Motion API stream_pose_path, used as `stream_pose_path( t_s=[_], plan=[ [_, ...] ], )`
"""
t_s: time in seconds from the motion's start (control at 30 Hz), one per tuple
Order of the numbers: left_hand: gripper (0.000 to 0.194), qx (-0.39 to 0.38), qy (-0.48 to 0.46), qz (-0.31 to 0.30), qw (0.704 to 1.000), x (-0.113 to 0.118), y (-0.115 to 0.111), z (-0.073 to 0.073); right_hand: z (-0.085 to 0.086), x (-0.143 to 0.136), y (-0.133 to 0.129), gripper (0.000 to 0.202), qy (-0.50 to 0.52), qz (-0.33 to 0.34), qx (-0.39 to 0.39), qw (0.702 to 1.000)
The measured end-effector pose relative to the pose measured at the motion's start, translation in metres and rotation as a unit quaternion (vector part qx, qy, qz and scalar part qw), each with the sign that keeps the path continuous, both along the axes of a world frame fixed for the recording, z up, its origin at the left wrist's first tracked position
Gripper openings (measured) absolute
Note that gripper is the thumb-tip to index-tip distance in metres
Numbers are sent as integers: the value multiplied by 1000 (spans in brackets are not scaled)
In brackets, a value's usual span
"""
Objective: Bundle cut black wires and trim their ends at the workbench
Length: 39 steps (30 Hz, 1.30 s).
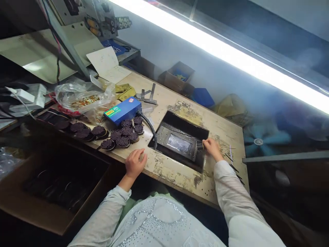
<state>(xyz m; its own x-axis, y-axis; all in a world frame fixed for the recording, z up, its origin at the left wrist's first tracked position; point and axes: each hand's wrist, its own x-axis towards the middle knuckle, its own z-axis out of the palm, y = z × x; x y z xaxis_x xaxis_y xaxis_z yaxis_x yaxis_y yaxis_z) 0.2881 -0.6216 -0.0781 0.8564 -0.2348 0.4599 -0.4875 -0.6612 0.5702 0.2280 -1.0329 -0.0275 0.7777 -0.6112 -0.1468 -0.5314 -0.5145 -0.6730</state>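
My right hand (pixel 212 148) is closed in a pinch at the right end of a metal pot (pixel 166 137) set into the table cutout. Thin dark wires (pixel 199 145) run from its fingertips to the pot's rim; their exact ends are too small to make out. Inside the pot lies a shiny silvery surface (pixel 179 142). My left hand (pixel 135 162) rests on the table's front edge, thumb apart from loosely bent fingers, with nothing visible in it. Beyond it sit several dark round bundles (pixel 122 141), apparently coiled wire.
A blue box (pixel 123 110) feeds a black ribbed hose (pixel 149 125) into the cutout. Plastic bags (pixel 86 99) lie behind the bundles. Metal brackets (pixel 150 97) sit farther back. Below left stands a cardboard box (pixel 33 214); a fan (pixel 259 141) is at right. A bright lamp (pixel 205 36) hangs overhead.
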Motion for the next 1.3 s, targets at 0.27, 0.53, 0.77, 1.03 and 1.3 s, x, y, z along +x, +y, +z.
stream_pose_path(
  t_s=[0.27, 0.53, 0.77, 1.03, 1.3],
  plan=[
    [82, -42, 136, -196, 970, -12, -35, 43, -6, 15, 141, 42, 59, 133, 447, 882],
    [48, -106, 255, -340, 899, 3, -14, 61, -17, 20, 249, 38, 202, 197, 673, 683],
    [39, -107, 196, -165, 961, -2, 17, 40, -18, 14, 241, 29, 117, 209, 623, 744],
    [63, 16, 181, -128, 975, 3, 30, 15, -17, 4, 234, 24, 94, 178, 570, 796],
    [34, 7, 215, -116, 970, 5, 26, 16, -16, 1, 235, 36, 75, 188, 547, 812]
  ],
)
